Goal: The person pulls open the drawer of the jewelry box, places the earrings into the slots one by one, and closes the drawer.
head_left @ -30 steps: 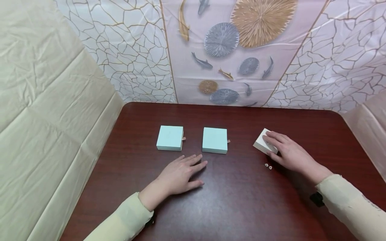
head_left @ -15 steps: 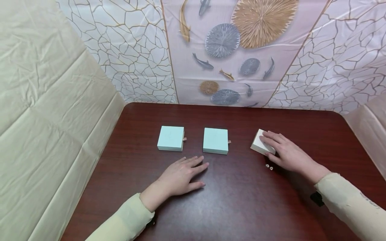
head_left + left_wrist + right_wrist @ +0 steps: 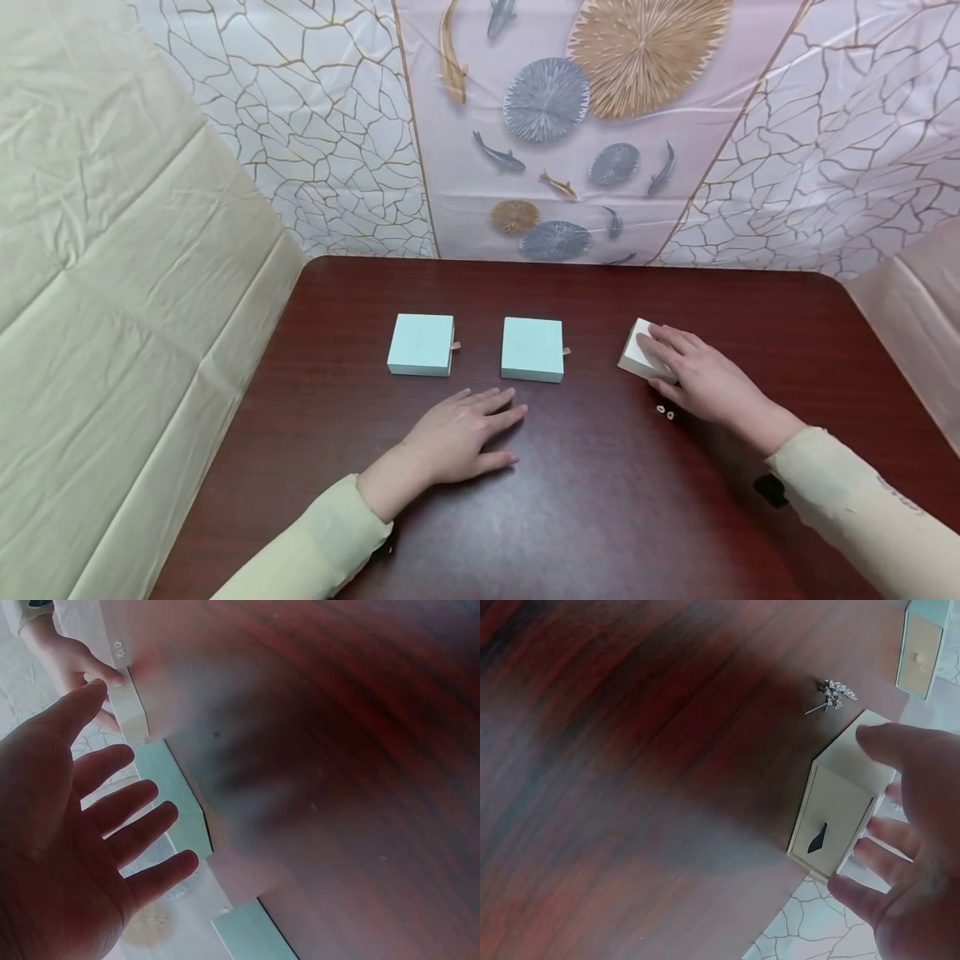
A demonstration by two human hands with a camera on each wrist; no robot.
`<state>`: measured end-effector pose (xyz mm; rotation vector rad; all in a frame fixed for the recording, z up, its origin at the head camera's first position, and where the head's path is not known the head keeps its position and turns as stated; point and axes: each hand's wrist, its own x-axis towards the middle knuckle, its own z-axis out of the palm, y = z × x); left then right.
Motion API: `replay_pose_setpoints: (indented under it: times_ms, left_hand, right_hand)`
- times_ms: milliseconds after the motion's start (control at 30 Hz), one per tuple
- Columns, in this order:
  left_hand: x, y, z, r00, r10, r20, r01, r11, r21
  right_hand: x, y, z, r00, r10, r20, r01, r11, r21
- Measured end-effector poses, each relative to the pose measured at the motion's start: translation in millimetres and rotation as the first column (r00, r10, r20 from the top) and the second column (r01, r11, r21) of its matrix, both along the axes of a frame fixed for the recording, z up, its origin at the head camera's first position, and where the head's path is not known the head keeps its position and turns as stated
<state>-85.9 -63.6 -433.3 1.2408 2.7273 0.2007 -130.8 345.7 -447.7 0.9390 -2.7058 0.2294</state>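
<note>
My right hand (image 3: 708,382) holds a small white drawer box (image 3: 643,354) on the table, its thumb along the near side and its fingers over the top and far side. In the right wrist view, the end of the white box shows a dark pull tab (image 3: 818,838). Close by lies a pair of small sparkly earrings (image 3: 832,696), just in front of the thumb. My left hand (image 3: 455,437), palm down and fingers spread, holds nothing; it is over the table in front of the middle mint-green box (image 3: 532,347).
Another mint-green box (image 3: 422,342) sits farther left, in line with the middle one. Each has a small pinkish ribbon tab on its right side. A patterned cloth (image 3: 555,133) hangs behind the dark wooden table (image 3: 585,517), and plain cream cloth (image 3: 135,275) hangs at the left.
My right hand has slid the white box slightly left and turned it a little. My left hand has drifted slightly right. The green boxes and earrings stay in place.
</note>
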Motion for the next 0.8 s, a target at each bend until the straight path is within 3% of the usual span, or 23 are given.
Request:
replay_pose_setpoints:
  times_ms: [400, 800]
  left_hand:
    - [-2.4, 9.2, 5.8, 0.999, -0.038, -0.007, 0.038, 0.999, -0.014]
    - [-4.5, 17.8, 6.0, 0.998, -0.064, -0.015, 0.063, 0.998, -0.027]
  right_hand:
    - [-5.9, -3.3, -1.6, 0.991, 0.130, -0.020, -0.130, 0.992, 0.011]
    - [-9.9, -13.1, -0.5, 0.980, 0.196, -0.023, -0.196, 0.980, 0.029]
